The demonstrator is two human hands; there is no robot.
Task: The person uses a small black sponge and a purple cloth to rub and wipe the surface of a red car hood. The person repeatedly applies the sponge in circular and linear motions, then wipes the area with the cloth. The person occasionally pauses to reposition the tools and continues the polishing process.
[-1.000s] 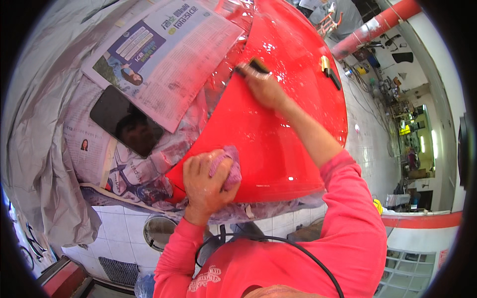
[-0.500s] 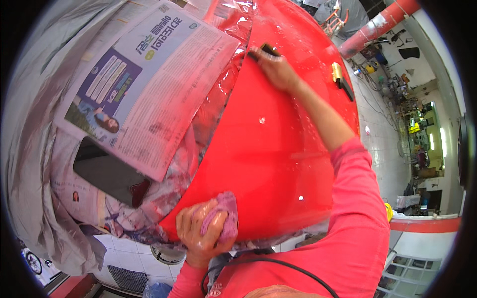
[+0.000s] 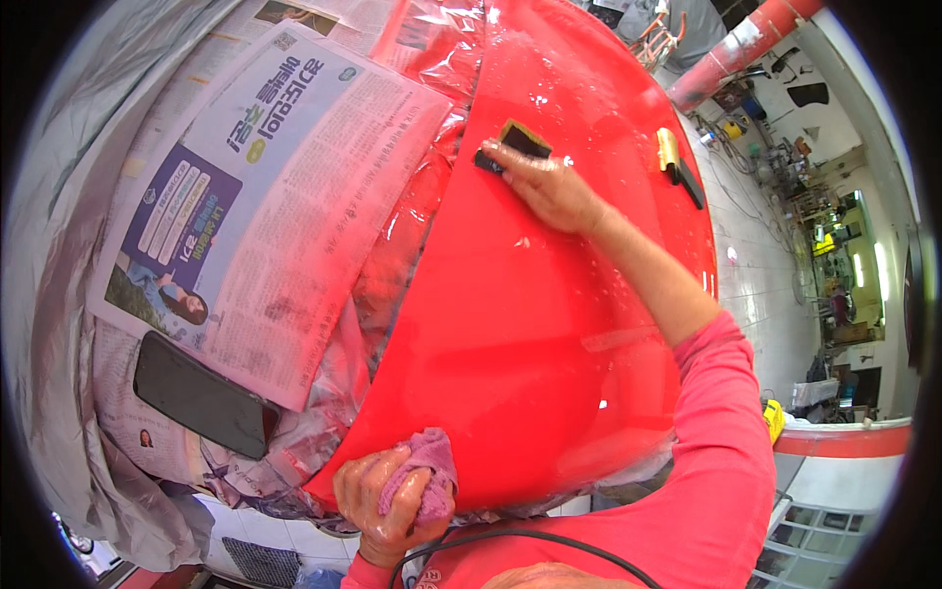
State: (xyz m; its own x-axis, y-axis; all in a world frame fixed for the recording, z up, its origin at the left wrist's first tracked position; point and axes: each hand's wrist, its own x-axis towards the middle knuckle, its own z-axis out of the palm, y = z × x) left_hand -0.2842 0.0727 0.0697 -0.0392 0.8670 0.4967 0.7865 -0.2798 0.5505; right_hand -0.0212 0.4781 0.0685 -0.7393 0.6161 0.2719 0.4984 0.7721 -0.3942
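Note:
A glossy red car panel (image 3: 491, 344), wet with droplets towards its far part, lies in front of me. My right hand (image 3: 549, 196) reaches far over it and grips a sanding block (image 3: 527, 140), black with a yellowish edge. The block lies low at the panel, its underside hidden; a dark end also sticks out by my fingertips. By the panel's near left corner, my left hand (image 3: 378, 491) is closed round a crumpled, damp pink cloth (image 3: 432, 471). Wet skin shows on the left fingers.
Left of the panel, newspaper (image 3: 294, 187) and grey sheeting (image 3: 49, 324) cover the surface, with a dark phone (image 3: 206, 393) on top. A yellow tool (image 3: 667, 149) and a black one (image 3: 690, 184) lie on the panel's right edge. A red pole (image 3: 736, 59) stands beyond.
My right hand and the block have come nearer and show the block's yellowish edge more. The left hand with the cloth appears slightly lower and further left; the whole view has shifted.

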